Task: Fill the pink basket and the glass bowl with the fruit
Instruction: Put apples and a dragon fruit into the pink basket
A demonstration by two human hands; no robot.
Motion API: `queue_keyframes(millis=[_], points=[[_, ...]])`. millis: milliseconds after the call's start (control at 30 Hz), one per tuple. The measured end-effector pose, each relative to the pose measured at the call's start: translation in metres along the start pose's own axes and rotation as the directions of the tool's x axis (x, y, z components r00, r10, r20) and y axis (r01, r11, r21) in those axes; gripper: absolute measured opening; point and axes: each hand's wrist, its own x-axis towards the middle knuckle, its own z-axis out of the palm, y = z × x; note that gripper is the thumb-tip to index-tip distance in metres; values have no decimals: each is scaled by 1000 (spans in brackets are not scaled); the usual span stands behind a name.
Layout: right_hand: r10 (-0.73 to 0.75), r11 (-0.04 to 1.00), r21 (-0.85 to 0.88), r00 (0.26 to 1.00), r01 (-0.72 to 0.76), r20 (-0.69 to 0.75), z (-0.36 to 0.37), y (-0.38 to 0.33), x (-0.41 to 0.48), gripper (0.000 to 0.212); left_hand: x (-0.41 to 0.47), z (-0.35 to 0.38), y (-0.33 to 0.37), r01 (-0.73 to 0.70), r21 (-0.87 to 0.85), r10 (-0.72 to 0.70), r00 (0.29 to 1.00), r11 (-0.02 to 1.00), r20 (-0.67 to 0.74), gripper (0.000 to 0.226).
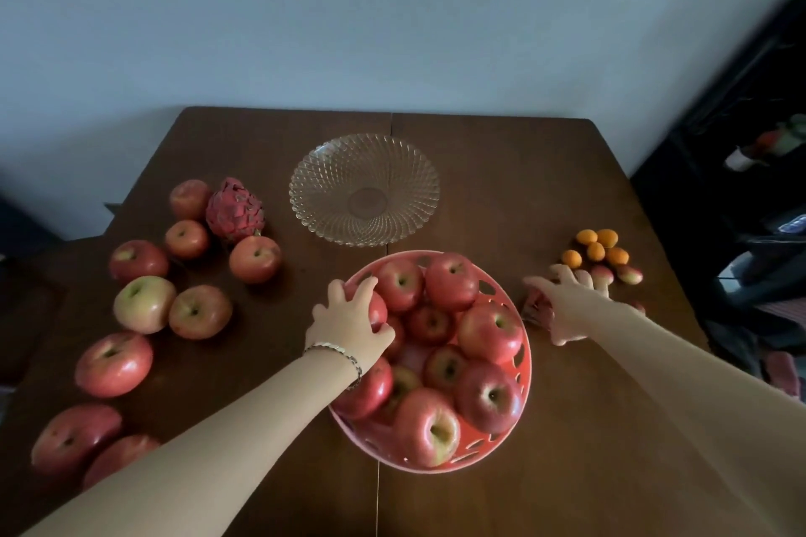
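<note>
Left hand [349, 318] clamped over apple [376, 310] at left rim of pink basket [521, 366], lower centre of frame; fingers spread round fruit. Right hand [567, 305] splayed flat right of basket over something reddish, partly hidden; grasp not discernible. Basket heaped near full. Glass bowl [364, 187] upper centre, bare. Loose apples [144, 303], dragon fruit [234, 209] left; kumquats [595, 249] right.

Risks: rim apple rolling off heap if pressed onto crowded pile; forearm knocking basket sideways; small fruit scattering under right palm.
</note>
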Motion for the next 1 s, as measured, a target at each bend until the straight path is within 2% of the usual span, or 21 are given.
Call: queue_keyframes(millis=[33, 100, 167, 233, 300, 333, 400, 500, 567, 633, 700, 767, 900, 1000], points=[[6, 999, -34, 1000, -6, -16, 12, 1, 5, 92, 0, 0, 0, -5, -2, 5, 1000, 1000, -7, 65], [-2, 1000, -31, 990, -2, -138, 26, 2, 11, 83, -1, 0, -2, -9, -41, 9, 1000, 999, -12, 69], [-5, 1000, 5, 973, 6, -229, 30, 3, 12, 76, -2, 0, -4, 6, -166, -9, 1000, 986, -22, 74], [50, 986, 169, 974, -12, -223, 26, 5, 12, 79, -4, 0, -8, 2, -291, -19, 998, 957, -55, 76], [125, 888, 461, 960, 5, -250, 15, 6, 3, 80, -8, 1, -13, -37, -327, 12, 997, 944, -79, 72], [146, 822, 567, 940, 59, -308, 8, 4, -5, 79, -10, 1, -15, -61, -327, 35, 996, 943, -84, 70], [156, 714, 660, 866, 233, -474, -11, -5, -28, 76, -14, 4, -19, -99, -324, 74, 993, 941, -87, 71], [78, 566, 658, 762, 497, -643, -38, -39, -71, 73, -17, 6, -22, -120, -314, 98, 992, 942, -83, 75], [-73, 517, 605, 735, 606, -674, -43, -67, -88, 74, -18, 6, -22, -125, -279, 108, 991, 952, -75, 76], [-230, 567, 561, 769, 603, -596, -34, -94, -91, 77, -18, 4, -23, -125, -245, 115, 992, 961, -56, 76], [-318, 721, 453, 832, 524, -455, -21, -116, -90, 83, -18, 0, -23, -125, -249, 125, 992, 960, -16, 76], [-337, 844, 301, 876, 443, -344, -9, -129, -88, 87, -17, -3, -26, -140, -268, 149, 989, 953, 12, 77], [-334, 922, 89, 889, 378, -312, -6, -147, -87, 89, -17, -6, -27, -142, -268, 164, 985, 953, 62, 78], [-328, 923, 95, 890, 374, -318, -8, -148, -82, 90, -16, -11, -26, -116, -276, 152, 982, 954, 113, 77]])
